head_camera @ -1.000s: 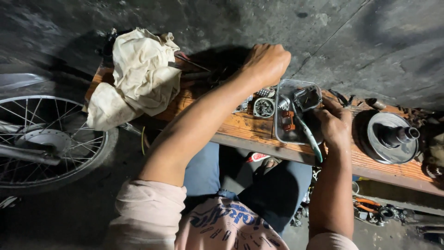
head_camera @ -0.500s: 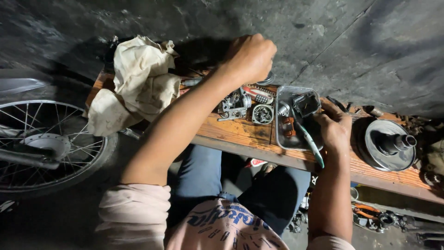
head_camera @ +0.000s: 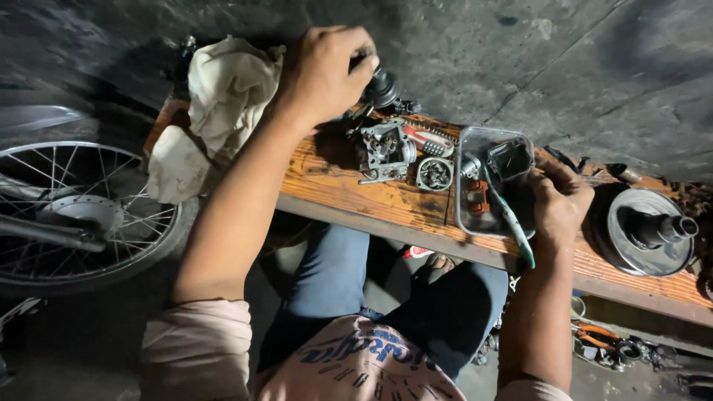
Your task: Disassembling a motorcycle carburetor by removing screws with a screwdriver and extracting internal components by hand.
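Observation:
My left hand [head_camera: 327, 74] is closed over a dark round part [head_camera: 382, 87] at the far edge of the wooden bench [head_camera: 349, 189], right beside a white cloth [head_camera: 223, 104]. A metal carburettor body [head_camera: 386, 152] and a small round metal piece [head_camera: 434, 174] lie on the bench just below that hand. My right hand [head_camera: 561, 204] rests on the right rim of a clear plastic tray [head_camera: 466, 215] and grips a green-handled brush [head_camera: 512, 223] that lies across the tray. Small parts sit inside the tray.
A spoked motorcycle wheel [head_camera: 82, 215] stands at the left. A round metal drum with a centre shaft [head_camera: 646, 230] sits on the bench's right end. A red-handled tool [head_camera: 429, 138] lies behind the carburettor. Pliers [head_camera: 594, 334] and loose parts lie on the floor at the right.
My left hand has moved left along the bench's far edge towards the cloth, uncovering the carburettor body. My right hand has stayed at the tray with the brush.

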